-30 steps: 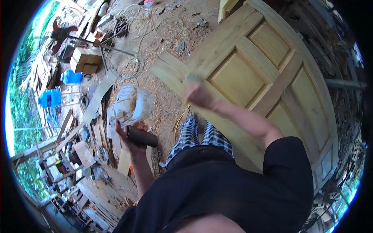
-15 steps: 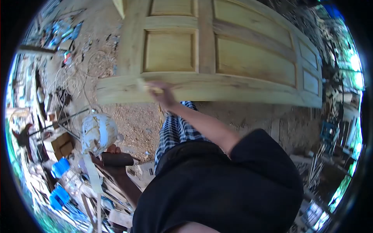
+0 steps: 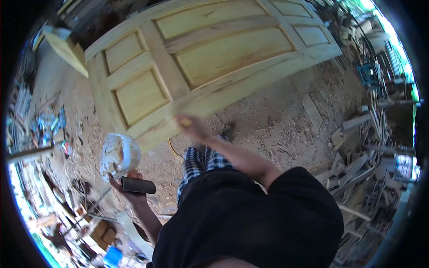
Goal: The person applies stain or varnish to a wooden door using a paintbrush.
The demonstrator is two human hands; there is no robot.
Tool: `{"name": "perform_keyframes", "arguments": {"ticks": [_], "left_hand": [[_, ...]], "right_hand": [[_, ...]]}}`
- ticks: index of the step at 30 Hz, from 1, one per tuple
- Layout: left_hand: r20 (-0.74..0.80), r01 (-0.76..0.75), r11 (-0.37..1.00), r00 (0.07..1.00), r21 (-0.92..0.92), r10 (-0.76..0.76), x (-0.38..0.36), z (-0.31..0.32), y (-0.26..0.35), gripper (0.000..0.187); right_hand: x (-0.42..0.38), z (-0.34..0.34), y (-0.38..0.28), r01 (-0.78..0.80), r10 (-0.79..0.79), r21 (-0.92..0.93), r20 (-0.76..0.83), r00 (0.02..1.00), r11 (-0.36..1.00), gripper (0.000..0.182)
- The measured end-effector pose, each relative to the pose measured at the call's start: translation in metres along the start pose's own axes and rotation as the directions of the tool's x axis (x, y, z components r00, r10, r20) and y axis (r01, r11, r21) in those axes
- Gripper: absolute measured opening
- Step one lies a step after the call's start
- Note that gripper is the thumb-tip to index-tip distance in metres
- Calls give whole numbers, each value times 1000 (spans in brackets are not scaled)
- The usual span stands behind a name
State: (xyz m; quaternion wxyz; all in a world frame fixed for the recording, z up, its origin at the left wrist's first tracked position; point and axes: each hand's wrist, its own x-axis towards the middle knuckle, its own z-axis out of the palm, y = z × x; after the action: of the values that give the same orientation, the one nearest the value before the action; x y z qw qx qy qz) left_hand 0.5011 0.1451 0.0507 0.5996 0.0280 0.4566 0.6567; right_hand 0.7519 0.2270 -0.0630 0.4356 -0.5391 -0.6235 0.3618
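- An outdoor woodworking yard: bare ground [image 3: 272, 120] strewn with sawdust runs through the middle of the head view, with greenery showing at the far rim around 8 and 2 o'clock.
- At about 9 o'clock lies a clutter of tools and scraps [image 3: 47, 127] on the dirt, too small to tell apart.
- The left hand [image 3: 127, 185], near 7 o'clock, is wrapped around a dark cylinder [image 3: 138, 185]; the fingers curl over its top, so the grip is closed on it.
- Just above that hand, at its 11 o'clock, sits a white bucket [image 3: 118, 154] smeared with pale paste; it touches or nearly touches the hand, but how it is carried cannot be told.
- A pale panelled wooden door [image 3: 196, 58] lies flat and fills the upper part of the view from 10 to 1 o'clock, its long near rail facing the person.
- The right hand [image 3: 190, 125], close to centre, is pressed against that near rail with a small yellowish pad [image 3: 185, 120] under the fingertips; the hand is blurred, and it appears closed on the pad.
- Below it show checked trousers [image 3: 201, 163] and a black shirt [image 3: 250, 219].
- At 3 to 4 o'clock lie heaps of offcut planks [image 3: 357, 165].
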Motion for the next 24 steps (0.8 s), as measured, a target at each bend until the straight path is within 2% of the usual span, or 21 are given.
{"name": "perform_keyframes", "arguments": {"ticks": [2, 3, 5, 6, 7, 8, 9, 10, 11, 12, 13, 14, 15, 16, 17, 18, 19, 20, 22, 23, 24], "left_hand": [[59, -1, 1000, 998, 30, 0, 7, 10, -11, 54], [83, 31, 999, 996, 41, -34, 8, 11, -15, 53], [72, 71, 996, 995, 59, -75, 6, 26, -25, 54], [89, 70, 995, 993, 67, -76, 3, 37, -32, 54], [49, 62, 993, 997, 101, -67, 1, 49, -39, 55], [12, 52, 989, 998, 136, -54, -2, 56, -43, 57], [-11, 68, 987, 998, 146, -68, 1, 55, -50, 60], [7, 61, 987, 998, 150, -63, -1, 60, -55, 60], [-1, 72, 982, 997, 173, -73, -4, 68, -62, 61], [-4, 81, 978, 997, 194, -82, -3, 77, -69, 61], [23, 49, 985, 998, 162, -54, 2, 81, -79, 63], [64, 84, 979, 993, 188, -98, 13, 79, -88, 63], [74, 106, 980, 990, 169, -120, 17, 93, -99, 63], [82, 132, 979, 986, 155, -146, 20, 110, -111, 63], [114, 137, 977, 981, 162, -156, 21, 131, -123, 63], [126, 153, 965, 975, 213, -182, 19, 152, -134, 62], [134, 166, 949, 969, 266, -207, 17, 171, -146, 62], [155, 165, 946, 964, 278, -214, 15, 190, -159, 62], [225, 152, 939, 948, 308, -227, 14, 220, -177, 64], [198, 191, 947, 949, 258, -246, 22, 219, -188, 65], [198, 192, 945, 949, 263, -247, 21, 229, -198, 65]], "right_hand": [[8, 19, 7, -52, 44, 32, 198, 979, 998, 25], [14, 4, 21, -40, 34, 31, 164, 986, 999, 25], [17, -56, 57, -269, 248, 195, 123, 961, 943, 25], [15, -97, 83, -81, 101, 244, -73, 992, 967, 22], [17, -153, 88, -252, 247, 3, -197, 949, 968, 22], [13, -201, 125, -182, 165, -37, -273, 948, 983, 24], [13, -249, 132, -276, 240, -42, -378, 894, 960, 22], [11, -293, 147, -297, 131, -289, -479, 868, 910, 20], [13, -308, 146, -290, 120, -283, -493, 862, 914, 20], [16, -323, 145, -353, -22, -596, -528, 849, 721, 18], [21, -338, 145, -416, -166, -808, -518, 839, 418, 18], [33, -325, 149, -342, -56, -554, -579, 813, 759, 23], [39, -294, 150, -246, 134, -116, -586, 799, 962, 30], [38, -262, 149, -350, 247, -142, -473, 845, 926, 31], [37, -236, 111, -171, 32, -251, -478, 878, 953, 26], [41, -214, 123, -229, 233, 46, -154, 960, 972, 23], [40, -214, 96, -193, 215, 274, -54, 975, 942, 24], [43, -218, 107, -107, 107, 40, -4, 994, 993, 24], [37, -265, 143, -172, 194, 243, -71, 978, 955, 18], [37, -305, 170, -208, 245, 286, -98, 965, 935, 17], [34, -361, 155, -436, 476, 214, -199, 857, 874, 18]]}}
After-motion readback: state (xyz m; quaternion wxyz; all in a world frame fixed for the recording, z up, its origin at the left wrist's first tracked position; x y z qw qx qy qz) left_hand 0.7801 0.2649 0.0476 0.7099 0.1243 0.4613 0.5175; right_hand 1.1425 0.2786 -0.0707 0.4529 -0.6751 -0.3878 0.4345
